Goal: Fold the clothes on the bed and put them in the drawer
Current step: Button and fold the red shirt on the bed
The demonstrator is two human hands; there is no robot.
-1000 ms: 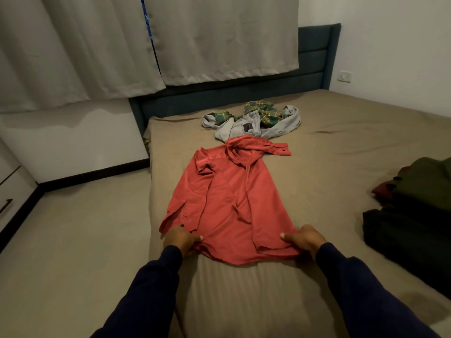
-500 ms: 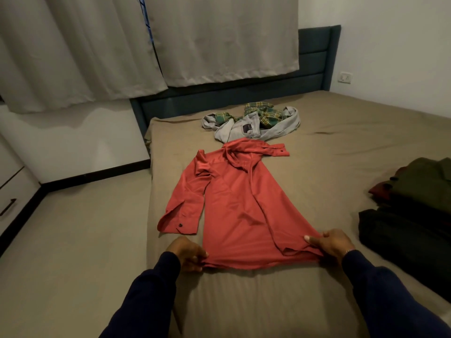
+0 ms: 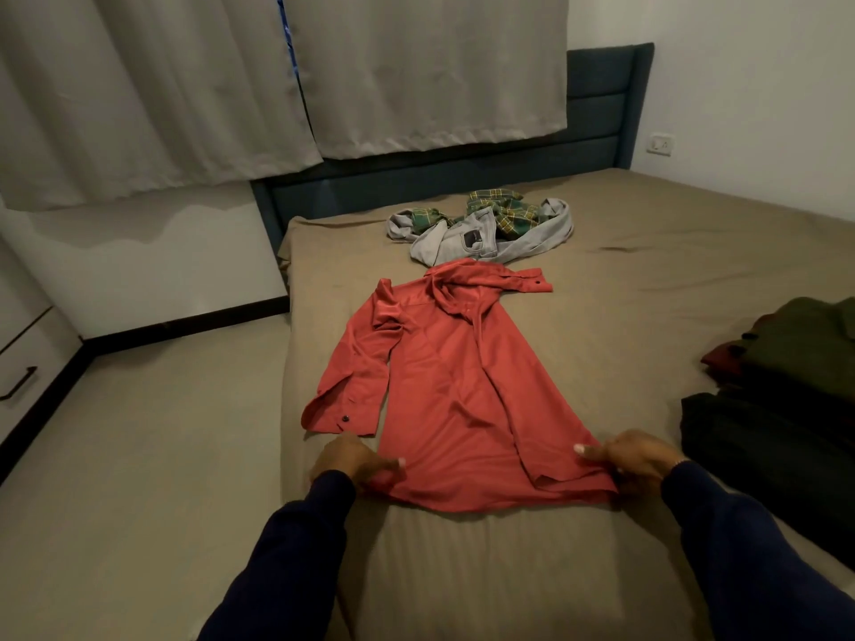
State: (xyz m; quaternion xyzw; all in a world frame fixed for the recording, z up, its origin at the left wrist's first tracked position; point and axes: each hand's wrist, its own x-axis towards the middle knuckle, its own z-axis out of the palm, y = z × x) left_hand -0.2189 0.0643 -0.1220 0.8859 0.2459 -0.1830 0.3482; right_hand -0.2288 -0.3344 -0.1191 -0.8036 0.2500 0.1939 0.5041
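Note:
A red long-sleeved shirt (image 3: pixel 455 390) lies stretched out on the brown bed (image 3: pixel 638 289), collar towards the headboard. Its left sleeve lies down along its side, and the right sleeve is bunched across the collar. My left hand (image 3: pixel 351 460) pinches the hem's left corner. At the hem's right corner my right hand (image 3: pixel 634 458) grips the cloth. Beyond the collar sits a heap of grey trousers (image 3: pixel 467 242) and a green plaid garment (image 3: pixel 504 215). A white drawer unit (image 3: pixel 23 363) with a dark handle stands at the far left.
Dark folded clothes, green over maroon and black (image 3: pixel 786 386), are stacked at the bed's right side. A teal headboard (image 3: pixel 597 113) and grey curtains (image 3: pixel 416 71) stand behind the bed. Beige floor (image 3: pixel 148 432) lies to the left of the bed, and a wall socket (image 3: pixel 660 143) is at the right.
My hands drew the hem wider apart, the right hand moving right, so the shirt's body now lies spread flatter. The left sleeve came free and lies apart from the body.

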